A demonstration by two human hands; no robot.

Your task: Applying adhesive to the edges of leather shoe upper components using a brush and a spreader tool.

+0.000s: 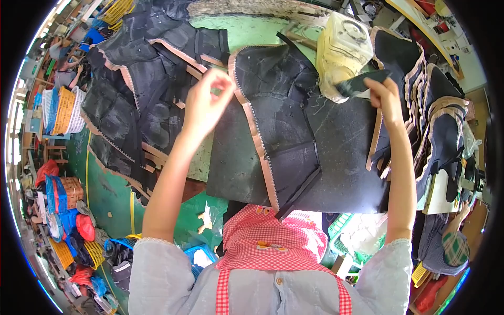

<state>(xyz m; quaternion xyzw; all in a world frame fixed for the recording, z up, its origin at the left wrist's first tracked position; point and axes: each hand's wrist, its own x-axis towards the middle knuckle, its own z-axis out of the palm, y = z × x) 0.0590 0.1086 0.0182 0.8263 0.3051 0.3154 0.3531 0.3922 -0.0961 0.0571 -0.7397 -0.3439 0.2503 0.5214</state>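
In the middle of the dark work board (341, 152) lies a black shaped leather-like piece (273, 105) with a pinkish zigzag-cut edge. My left hand (207, 100) is at its upper left edge, thumb and forefinger curled into a ring. Whether the fingertips grip the edge is unclear. My right hand (387, 100) holds a dark, flat, tapered tool (359, 84) between thumb and fingers. Its end is by the mouth of a yellowish translucent plastic container (344, 47), which lies tipped at the back of the board, with stringy residue around its mouth.
Similar black pieces (152, 79) lie spread and overlapping on the left. More are stacked in a fanned row (420, 110) at the right. Baskets (65, 110) and bags stand along the far left. Another person (454, 244) is at the right edge.
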